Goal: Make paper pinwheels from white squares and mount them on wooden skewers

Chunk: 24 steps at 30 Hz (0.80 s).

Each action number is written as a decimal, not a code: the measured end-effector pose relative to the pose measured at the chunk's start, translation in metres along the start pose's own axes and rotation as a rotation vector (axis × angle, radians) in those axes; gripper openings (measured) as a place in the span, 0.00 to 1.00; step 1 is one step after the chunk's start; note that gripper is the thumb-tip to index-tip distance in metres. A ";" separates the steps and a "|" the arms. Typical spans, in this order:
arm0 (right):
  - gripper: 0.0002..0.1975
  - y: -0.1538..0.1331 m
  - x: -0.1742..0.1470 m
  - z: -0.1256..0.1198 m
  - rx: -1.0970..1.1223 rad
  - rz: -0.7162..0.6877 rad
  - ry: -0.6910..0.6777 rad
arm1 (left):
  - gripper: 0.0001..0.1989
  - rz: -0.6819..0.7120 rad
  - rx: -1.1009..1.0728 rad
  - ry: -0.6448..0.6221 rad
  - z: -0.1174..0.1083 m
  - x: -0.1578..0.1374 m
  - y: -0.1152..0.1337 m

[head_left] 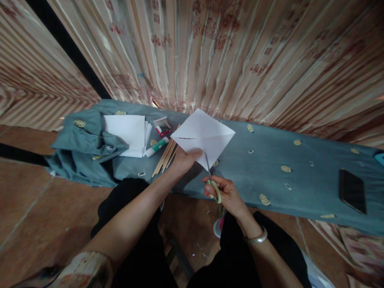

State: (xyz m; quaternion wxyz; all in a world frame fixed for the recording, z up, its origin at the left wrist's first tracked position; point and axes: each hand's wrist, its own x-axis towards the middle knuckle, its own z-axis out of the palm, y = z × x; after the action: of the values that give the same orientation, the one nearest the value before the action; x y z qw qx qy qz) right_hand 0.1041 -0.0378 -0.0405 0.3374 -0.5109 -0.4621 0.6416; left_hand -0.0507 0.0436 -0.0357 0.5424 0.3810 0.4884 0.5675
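A white square sheet of paper (207,128), turned like a diamond, is held up over the cloth-covered table. A crease runs across it, and a slit shows at its left corner. My left hand (187,160) pinches the lower left edge, thumb on top. In my right hand (225,192) is a pair of scissors (214,190) with light green handles, fingers through the loops. Their blades reach into the paper near its bottom corner, pointing toward the middle. Several thin wooden sticks (165,158) lie just left of the paper, partly behind my left hand.
A glue stick (157,147), a small open box of dark pieces (163,127) and a stack of white paper (126,132) lie to the left. A black phone (352,191) rests on the green tablecloth (264,160) at the right. A corrugated wall (210,52) rises behind.
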 end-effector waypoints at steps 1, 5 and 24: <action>0.25 0.000 0.000 0.000 0.005 0.004 0.003 | 0.20 -0.005 0.004 -0.002 0.000 0.000 0.000; 0.24 0.000 0.000 0.001 0.024 0.010 0.015 | 0.19 -0.004 0.009 -0.003 -0.001 0.001 -0.001; 0.23 0.000 0.001 -0.001 -0.005 -0.009 0.023 | 0.20 -0.034 0.002 -0.037 -0.001 0.000 -0.011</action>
State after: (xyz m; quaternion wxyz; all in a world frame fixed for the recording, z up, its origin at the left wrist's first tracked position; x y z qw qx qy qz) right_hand 0.1046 -0.0368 -0.0406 0.3441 -0.5169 -0.4623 0.6330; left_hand -0.0487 0.0432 -0.0466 0.5604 0.3838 0.4852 0.5507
